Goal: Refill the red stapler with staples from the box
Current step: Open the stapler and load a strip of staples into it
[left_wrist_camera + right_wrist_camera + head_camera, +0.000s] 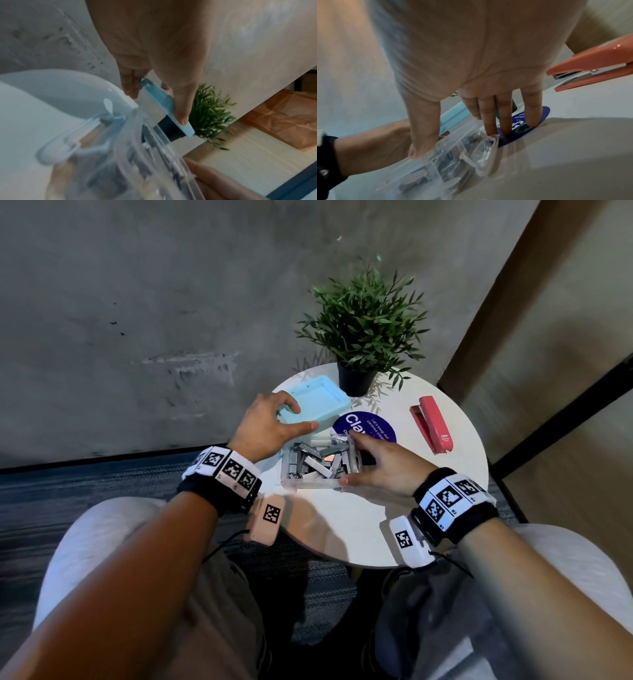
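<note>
left hand (270,428) pinches blue lid (320,400) | right hand (380,463) grips staple box (308,484) | strips (317,465) seem light, brittle: pinch long sides | red stapler (432,424) 2 o'clock

Head view: dim, cool room light; your white table (471,460) is the brightest patch. The plant (366,326) drops soft leaf shadows on the tabletop at its 6 and 9 o'clock, so light seems to fall from above and beyond it. Straight lines bow toward the edges, worst at 3 o'clock; the frame stretches and smears at 5 and 7 o'clock.

Left wrist view: soft throughout. The clear box (137,162) near your lens is pure blur; the blue lid (164,102) reads clearest.

Right wrist view: small glare spot on the red stapler (599,56) at 2 o'clock — broad grey shadow over the tabletop at 4 o'clock.
</note>
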`<state>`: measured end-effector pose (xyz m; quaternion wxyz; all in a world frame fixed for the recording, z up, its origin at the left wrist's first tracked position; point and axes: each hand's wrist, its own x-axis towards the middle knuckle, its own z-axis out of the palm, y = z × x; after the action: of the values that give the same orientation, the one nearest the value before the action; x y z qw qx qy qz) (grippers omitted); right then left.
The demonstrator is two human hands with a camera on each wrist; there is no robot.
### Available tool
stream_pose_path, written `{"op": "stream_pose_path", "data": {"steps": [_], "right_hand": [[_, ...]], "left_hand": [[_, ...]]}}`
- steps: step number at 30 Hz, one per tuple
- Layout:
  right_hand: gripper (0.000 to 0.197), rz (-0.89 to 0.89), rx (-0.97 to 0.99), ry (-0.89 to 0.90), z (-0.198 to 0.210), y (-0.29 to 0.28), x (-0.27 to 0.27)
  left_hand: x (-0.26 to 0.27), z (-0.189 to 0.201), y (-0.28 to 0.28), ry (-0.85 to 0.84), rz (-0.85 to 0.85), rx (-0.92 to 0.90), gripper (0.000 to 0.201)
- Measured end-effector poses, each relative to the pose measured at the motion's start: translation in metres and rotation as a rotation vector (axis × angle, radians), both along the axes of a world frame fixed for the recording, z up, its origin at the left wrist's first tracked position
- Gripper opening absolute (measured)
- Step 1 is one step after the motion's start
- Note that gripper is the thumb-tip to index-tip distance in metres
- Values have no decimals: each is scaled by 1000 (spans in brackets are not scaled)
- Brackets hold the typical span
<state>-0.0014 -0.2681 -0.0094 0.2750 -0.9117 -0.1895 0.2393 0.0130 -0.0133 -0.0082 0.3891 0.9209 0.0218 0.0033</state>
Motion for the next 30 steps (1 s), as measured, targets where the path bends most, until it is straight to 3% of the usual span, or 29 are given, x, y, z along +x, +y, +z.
{"op": "stream_pose_path", "data": {"steps": [8, 17, 23, 30], "right_hand": [[105, 6, -45, -11, 9, -2, -8], [105, 12, -79, 2, 16, 1, -11], [105, 12, -95, -1, 15, 0, -11], [105, 5, -97, -5, 14, 1, -12]], "left_hand": [[15, -17, -7, 47, -4, 93, 47], [12, -23, -6, 82, 11, 135, 67], [14, -25, -2, 69, -28, 121, 65], [10, -23, -3, 190, -95, 168, 61]]}}
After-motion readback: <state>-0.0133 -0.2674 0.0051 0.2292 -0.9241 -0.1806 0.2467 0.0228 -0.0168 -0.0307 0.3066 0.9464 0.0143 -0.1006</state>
